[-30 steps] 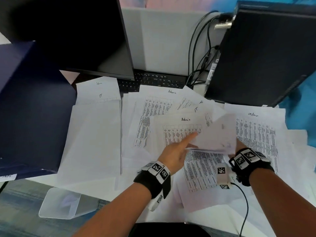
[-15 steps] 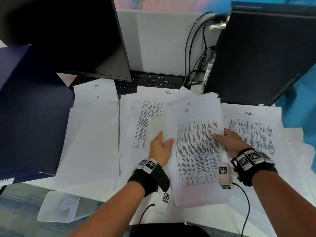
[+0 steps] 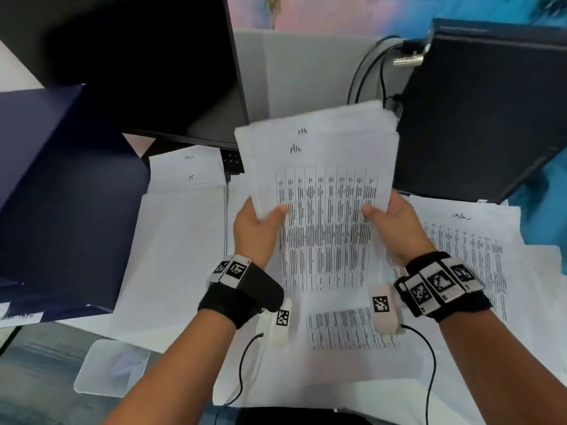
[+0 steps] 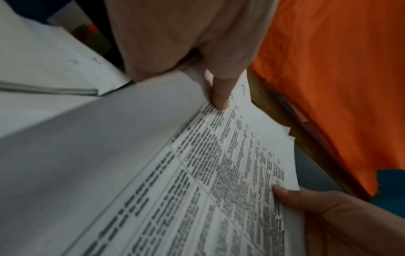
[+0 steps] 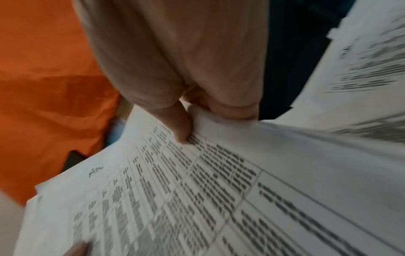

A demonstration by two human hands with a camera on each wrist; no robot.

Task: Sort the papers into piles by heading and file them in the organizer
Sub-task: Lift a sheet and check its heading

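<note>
I hold a stack of printed papers upright above the desk, its top sheet a table with a handwritten heading. My left hand grips the stack's left edge, thumb on the front. My right hand grips the right edge the same way. The left wrist view shows the stack with my left thumb pressed on it. In the right wrist view my right thumb pinches the stack. More papers lie spread on the desk; one lies at the right. No organizer is clearly identifiable.
A dark monitor stands at the back left and a black computer tower at the back right, with cables between them. A dark blue folder covers the left side. A clear plastic piece lies at the desk's front edge.
Both hands gathered loose sheets from the desk's middle into one stack and lifted it upright. The keyboard behind is now mostly hidden by the raised papers.
</note>
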